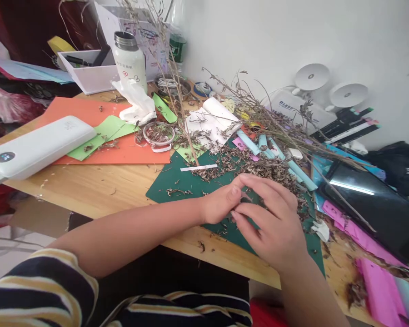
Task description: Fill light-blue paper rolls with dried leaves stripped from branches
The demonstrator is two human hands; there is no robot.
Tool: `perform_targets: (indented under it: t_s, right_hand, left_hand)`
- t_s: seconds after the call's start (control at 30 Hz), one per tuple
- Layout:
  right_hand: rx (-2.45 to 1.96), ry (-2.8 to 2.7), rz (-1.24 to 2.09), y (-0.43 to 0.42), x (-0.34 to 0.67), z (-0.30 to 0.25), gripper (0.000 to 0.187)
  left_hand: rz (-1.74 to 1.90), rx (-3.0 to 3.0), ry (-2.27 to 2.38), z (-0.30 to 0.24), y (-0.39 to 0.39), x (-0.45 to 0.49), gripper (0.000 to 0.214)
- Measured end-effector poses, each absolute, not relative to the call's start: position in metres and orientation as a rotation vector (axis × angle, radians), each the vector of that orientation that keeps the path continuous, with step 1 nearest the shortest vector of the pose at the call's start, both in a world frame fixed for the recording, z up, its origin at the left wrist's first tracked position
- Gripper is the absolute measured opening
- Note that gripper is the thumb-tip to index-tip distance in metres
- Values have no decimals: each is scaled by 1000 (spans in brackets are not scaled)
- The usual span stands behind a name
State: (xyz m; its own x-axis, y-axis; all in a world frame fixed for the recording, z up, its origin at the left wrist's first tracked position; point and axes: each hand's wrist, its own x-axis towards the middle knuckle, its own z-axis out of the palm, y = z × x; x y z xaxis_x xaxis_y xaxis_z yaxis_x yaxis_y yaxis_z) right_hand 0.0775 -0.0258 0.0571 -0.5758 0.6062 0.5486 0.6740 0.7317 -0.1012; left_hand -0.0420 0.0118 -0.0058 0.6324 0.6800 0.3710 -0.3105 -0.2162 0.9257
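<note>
My left hand (222, 203) and my right hand (275, 222) meet over the dark green mat (165, 181), fingertips touching. The fingers of both are curled and closed; whatever lies between them is hidden or too small to name. Just beyond the hands is a heap of crumbled dry leaves (271, 169), with more scraps scattered on the mat. A narrow white strip (199, 168) lies on the leaves, near the foot of an upright dry stem (187, 125). Several dry branches (279, 120) stretch across the back right.
At left, a white power bank (51, 143) rests partly on orange paper (136, 154). An uncapped white bottle (131, 59) stands behind a crumpled tissue (138, 106). Light blue paper rolls (301, 175) lie beyond the leaves. A black tablet-like panel (378, 204) occupies the right side.
</note>
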Motion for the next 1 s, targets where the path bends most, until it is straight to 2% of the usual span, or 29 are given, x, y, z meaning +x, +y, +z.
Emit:
perform_targets:
  t_s: [0.23,0.47,0.63,0.83,0.9,1.0]
  right_hand:
    - [-988,-2137,223,-24,94,48,7]
    - [-949,-2271,-21,-27,98,49,13]
    - [-1106,-2200,-89,-49,111,23,18]
    - [-1532,-2460,-68,-81,109,-17,48]
    - [-1571,-2428,-67,-83,102,-21,45]
    - [-1546,-2381,-35,-82,93,-22,29]
  left_hand:
    - [874,1433,200,-7,10,-42,81]
    - [878,1412,200,-5,10,-41,78]
    - [860,1430,218,-2,10,-42,74]
    - [843,1433,221,-2,11,-42,74]
    - [847,1434,228,-2,11,-41,73]
    - [850,1428,229,-2,10,-41,71]
